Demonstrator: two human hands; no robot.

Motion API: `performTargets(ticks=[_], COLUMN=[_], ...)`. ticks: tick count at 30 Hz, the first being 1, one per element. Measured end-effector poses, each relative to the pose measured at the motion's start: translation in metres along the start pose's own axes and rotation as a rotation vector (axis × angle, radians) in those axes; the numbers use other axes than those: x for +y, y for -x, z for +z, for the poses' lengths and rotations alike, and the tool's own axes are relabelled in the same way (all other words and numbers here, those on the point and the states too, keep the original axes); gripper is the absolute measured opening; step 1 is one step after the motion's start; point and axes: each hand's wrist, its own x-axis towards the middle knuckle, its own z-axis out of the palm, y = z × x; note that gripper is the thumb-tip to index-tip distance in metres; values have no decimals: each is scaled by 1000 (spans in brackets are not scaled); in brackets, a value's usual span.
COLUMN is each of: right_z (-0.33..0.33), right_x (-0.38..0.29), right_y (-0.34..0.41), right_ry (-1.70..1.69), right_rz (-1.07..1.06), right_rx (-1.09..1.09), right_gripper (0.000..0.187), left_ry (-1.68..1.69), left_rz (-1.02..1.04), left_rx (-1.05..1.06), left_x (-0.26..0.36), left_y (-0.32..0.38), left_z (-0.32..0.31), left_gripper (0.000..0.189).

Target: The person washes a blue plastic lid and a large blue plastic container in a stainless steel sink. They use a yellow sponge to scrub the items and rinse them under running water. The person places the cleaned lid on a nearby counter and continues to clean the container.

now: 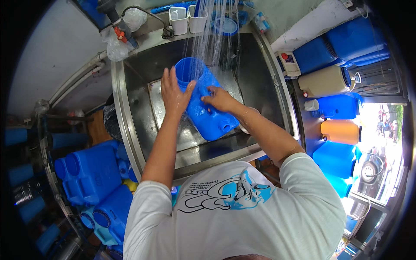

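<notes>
A blue plastic water jug [208, 122] lies tilted in a stainless steel sink [139, 113], its wide uncapped mouth facing the far side and its small spout towards me. Streams of water [214, 29] pour from above into and around the mouth. My left hand [175, 94] is spread at the left side of the jug's neck, thumb near the rim; whether it presses on the plastic is hard to tell. My right hand [221, 100] has its fingers curled at the jug's handle on the upper side. Behind my right forearm, a pale round object [249, 122] is partly hidden.
White plastic holders [178, 21] and a blue round lid [225, 26] stand on the sink's back ledge. A pipe valve with an orange handle [120, 34] is at the back left. Several blue jugs [94, 172] crowd the left; a beige jug [321, 81] and an orange jug [341, 131] line the right.
</notes>
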Motion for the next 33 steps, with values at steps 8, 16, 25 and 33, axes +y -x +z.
performTargets(ticks=[8, 16, 25, 33], right_z=[12, 18, -30, 10], right_x=[-1, 4, -10, -108], right_y=[31, 32, -24, -174], right_ry=[510, 484, 629, 986], right_rz=[-178, -275, -174, -327], right_rx=[48, 232, 163, -133], right_gripper=[67, 61, 52, 38], left_ry=[-391, -463, 357, 898], left_rz=[-226, -35, -328, -640], left_rx=[-703, -740, -142, -353], left_x=[43, 21, -33, 4], left_y=[-85, -100, -51, -25], left_z=[44, 93, 83, 11], left_gripper=[69, 42, 66, 77])
